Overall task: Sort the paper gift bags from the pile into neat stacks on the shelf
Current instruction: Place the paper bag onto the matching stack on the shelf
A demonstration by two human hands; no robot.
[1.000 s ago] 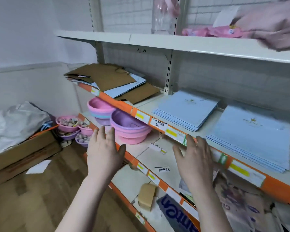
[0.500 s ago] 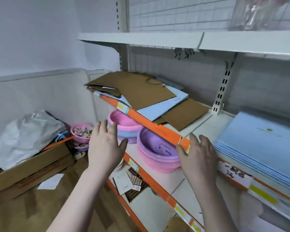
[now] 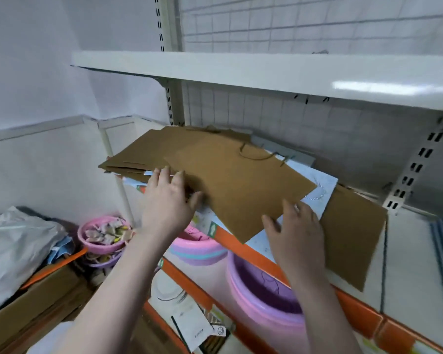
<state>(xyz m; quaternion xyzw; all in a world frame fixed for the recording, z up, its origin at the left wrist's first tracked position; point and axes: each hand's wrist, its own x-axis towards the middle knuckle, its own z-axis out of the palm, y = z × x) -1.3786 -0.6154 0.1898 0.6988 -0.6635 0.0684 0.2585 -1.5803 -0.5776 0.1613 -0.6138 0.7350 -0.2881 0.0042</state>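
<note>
Your left hand (image 3: pixel 167 200) lies with straight fingers on the left front edge of the top brown bag (image 3: pixel 238 185), thumb toward the bag; whether it pinches the edge you cannot tell. Your right hand (image 3: pixel 296 232) rests flat and released on that bag's near corner. The bag tops a loose pile of brown and light blue bags (image 3: pixel 320 186) on the orange-edged shelf (image 3: pixel 353 306), above pink and purple basins (image 3: pixel 264 295).

No legible text. Shelf-edge price labels (image 3: pixel 213 229) and small paper tag (image 3: pixel 199 325) on lower shelf carry print, too blurred to read.
</note>
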